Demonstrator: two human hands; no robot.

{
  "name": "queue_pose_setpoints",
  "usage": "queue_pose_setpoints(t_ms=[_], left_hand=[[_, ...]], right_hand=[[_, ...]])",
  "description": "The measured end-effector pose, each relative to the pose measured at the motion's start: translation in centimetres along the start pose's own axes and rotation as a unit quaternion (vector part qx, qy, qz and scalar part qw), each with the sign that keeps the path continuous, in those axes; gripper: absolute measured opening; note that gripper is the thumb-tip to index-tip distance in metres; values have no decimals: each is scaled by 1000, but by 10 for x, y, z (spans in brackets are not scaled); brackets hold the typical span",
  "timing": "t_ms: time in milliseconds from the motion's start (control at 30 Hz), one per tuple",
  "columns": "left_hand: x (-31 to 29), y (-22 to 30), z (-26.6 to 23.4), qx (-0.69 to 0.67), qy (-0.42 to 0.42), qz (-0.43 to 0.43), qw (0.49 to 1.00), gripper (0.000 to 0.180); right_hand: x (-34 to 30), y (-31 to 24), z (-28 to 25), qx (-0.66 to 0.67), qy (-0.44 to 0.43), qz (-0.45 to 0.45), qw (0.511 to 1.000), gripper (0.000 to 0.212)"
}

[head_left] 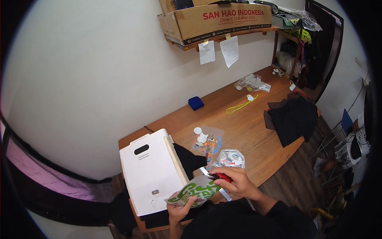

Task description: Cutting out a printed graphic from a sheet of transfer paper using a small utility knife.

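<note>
My left hand (181, 208) pinches the lower left edge of a translucent film sheet with green lettering (198, 192). In my right hand (237, 183) are red-handled scissors (222, 177), their dark blades at the sheet's upper right edge; whether the blades meet the film I cannot tell. The sheet is held above the near edge of the wooden table (254, 131). Just beyond my right hand stands a clear plastic tub (231, 158) filled with film scraps. Another printed film piece (211, 139), with orange and blue designs, lies farther back beside white round cutouts (197, 130).
At left stands a white heat press (153, 171) with black fabric (187, 156) beside it. Dark folded clothes (292, 119) lie at the table's right end. Farther back are a blue box (195, 103), a yellow cord (235, 108) and a bag of cutouts (254, 83). A cardboard box (223, 24) sits on the wall shelf.
</note>
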State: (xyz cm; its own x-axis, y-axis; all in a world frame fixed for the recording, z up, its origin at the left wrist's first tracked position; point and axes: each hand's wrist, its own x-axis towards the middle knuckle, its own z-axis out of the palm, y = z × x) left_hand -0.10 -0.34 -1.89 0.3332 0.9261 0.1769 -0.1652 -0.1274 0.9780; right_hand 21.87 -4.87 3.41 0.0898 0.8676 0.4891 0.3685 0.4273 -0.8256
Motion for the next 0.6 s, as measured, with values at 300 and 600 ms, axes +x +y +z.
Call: queue_pose_setpoints(t_ms=[300,600], left_hand=[[-1,0,1,-6,4,-1,1000,26],[0,0,0,5,3,13,1000,24]], right_hand=[[0,0,0,29,1,1,1000,29],[0,-1,-2,39,-2,-4,999,28]])
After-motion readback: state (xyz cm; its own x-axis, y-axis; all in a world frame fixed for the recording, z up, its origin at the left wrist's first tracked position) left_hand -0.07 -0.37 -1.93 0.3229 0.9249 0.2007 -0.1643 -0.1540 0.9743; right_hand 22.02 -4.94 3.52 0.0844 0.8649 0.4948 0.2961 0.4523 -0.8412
